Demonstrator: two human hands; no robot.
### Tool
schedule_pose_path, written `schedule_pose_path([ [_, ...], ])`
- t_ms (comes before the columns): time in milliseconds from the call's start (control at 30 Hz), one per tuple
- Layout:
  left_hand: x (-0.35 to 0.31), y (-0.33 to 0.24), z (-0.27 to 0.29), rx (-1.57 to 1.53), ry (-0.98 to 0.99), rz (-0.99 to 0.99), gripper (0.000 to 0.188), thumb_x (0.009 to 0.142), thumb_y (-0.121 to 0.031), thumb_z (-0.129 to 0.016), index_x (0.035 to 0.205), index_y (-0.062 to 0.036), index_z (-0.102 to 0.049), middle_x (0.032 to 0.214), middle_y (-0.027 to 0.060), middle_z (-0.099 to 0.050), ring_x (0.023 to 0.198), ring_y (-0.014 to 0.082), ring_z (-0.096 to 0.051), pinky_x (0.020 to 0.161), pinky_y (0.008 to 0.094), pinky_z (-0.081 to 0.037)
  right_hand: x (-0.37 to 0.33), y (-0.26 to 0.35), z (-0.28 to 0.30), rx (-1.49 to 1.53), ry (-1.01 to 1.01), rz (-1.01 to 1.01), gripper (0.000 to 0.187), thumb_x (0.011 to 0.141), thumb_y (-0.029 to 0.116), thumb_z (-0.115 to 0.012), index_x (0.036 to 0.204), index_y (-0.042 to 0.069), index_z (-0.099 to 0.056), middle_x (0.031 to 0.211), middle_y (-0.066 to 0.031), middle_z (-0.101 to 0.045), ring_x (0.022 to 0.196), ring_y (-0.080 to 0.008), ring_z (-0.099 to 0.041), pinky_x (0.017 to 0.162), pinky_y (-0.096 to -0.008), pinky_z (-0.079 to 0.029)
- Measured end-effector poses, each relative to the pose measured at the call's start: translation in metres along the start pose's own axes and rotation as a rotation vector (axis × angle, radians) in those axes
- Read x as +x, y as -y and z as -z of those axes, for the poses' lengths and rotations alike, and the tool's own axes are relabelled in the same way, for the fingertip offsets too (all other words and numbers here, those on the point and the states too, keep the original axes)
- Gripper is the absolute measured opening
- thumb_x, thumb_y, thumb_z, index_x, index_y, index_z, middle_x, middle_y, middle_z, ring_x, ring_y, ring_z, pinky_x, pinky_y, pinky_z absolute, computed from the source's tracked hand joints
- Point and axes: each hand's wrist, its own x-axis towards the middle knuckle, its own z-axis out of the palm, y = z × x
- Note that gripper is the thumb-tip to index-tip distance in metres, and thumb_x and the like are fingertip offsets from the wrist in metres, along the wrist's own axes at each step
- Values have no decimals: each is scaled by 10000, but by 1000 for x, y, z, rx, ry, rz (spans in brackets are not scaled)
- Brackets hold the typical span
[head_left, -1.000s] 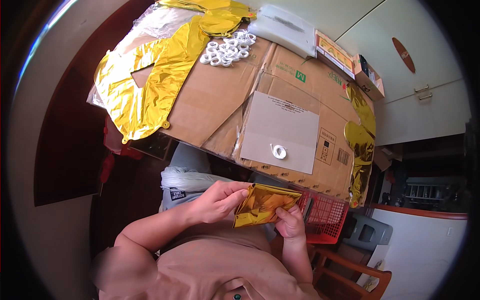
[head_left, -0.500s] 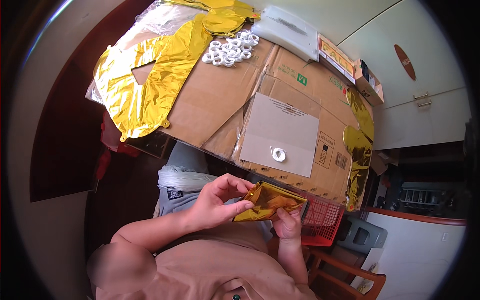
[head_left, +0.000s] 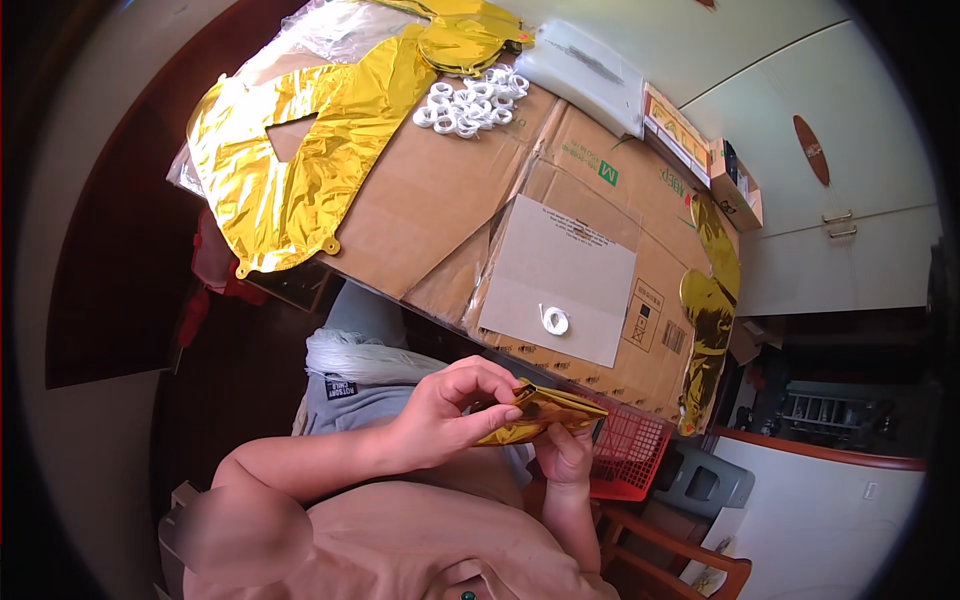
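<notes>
A folded gold foil balloon (head_left: pixel 552 408) is held between my hands above my lap, close to the table's near edge. My left hand (head_left: pixel 450 408) pinches its upper left corner between thumb and fingers. From below, my right hand (head_left: pixel 565 455) grips its right part, thumb in front and the other fingers largely hidden behind the foil. Beyond my hands, a small roll of white ribbon (head_left: pixel 554 320) lies on a grey-beige card sheet (head_left: pixel 570 255). A bundle of whitish strands (head_left: pixel 365 358) rests across my thigh.
Flattened cardboard (head_left: pixel 430 190) covers the table. On it are a flat gold balloon with a triangular hole (head_left: pixel 345 140), more gold foil (head_left: pixel 465 42), several white ribbon rolls (head_left: pixel 468 105), a stack of clear bags (head_left: pixel 580 75) and gold foil (head_left: pixel 708 310) at right. A red basket (head_left: pixel 630 455) stands below.
The folded foil has tilted and appears flatter, its top edge lower. My left fingers have closed in at its upper corner. The whole view has shifted slightly.
</notes>
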Motion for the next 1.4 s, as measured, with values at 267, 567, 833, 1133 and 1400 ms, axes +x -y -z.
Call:
schedule_pose_path([
  [267, 4, -8, 1, 82, -43, -33, 73, 906, -42, -707, 965, -12, -677, 1129, 92, -632, 1020, 140, -602, 896, 290, -496, 4, 0, -1, -25, 5, 23, 402, 916, 54, -661, 1312, 43, -598, 1315, -105, -623, 1219, -265, -580, 1061, -439, -434],
  [567, 6, -9, 3, -39, -22, 109, 72, 958, -57, -648, 968, 11, -671, 1148, 95, -618, 999, 124, -609, 882, 276, -515, 5, 1, 1, -38, 0, 21, 420, 911, 59, -667, 1322, 29, -585, 1308, -113, -624, 1210, -268, -582, 1054, -439, -441],
  [833, 7, -8, 8, 306, 9, -101, 103, 944, -65, -663, 1011, 9, -689, 1135, 107, -649, 1045, 140, -609, 887, 275, -508, 5, 2, -4, -65, -11, 53, 426, 908, 54, -666, 1324, 26, -580, 1318, -115, -614, 1225, -264, -569, 1072, -435, -426],
  [1133, 5, -13, 5, 444, -14, -174, 208, 908, -80, -705, 1106, -29, -668, 1198, 133, -640, 1127, 226, -615, 933, 329, -497, 4, 2, -2, -65, -25, 56, 428, 902, 38, -664, 1323, 35, -583, 1321, -96, -612, 1222, -248, -568, 1075, -435, -415],
  [1400, 11, -23, 14, 447, 72, -56, 144, 959, -83, -619, 1016, 22, -700, 1143, 172, -685, 1060, 261, -661, 900, 346, -522, 4, 0, 1, -62, 21, 55, 440, 901, 62, -674, 1328, 20, -578, 1318, -104, -615, 1228, -254, -569, 1079, -429, -412],
])
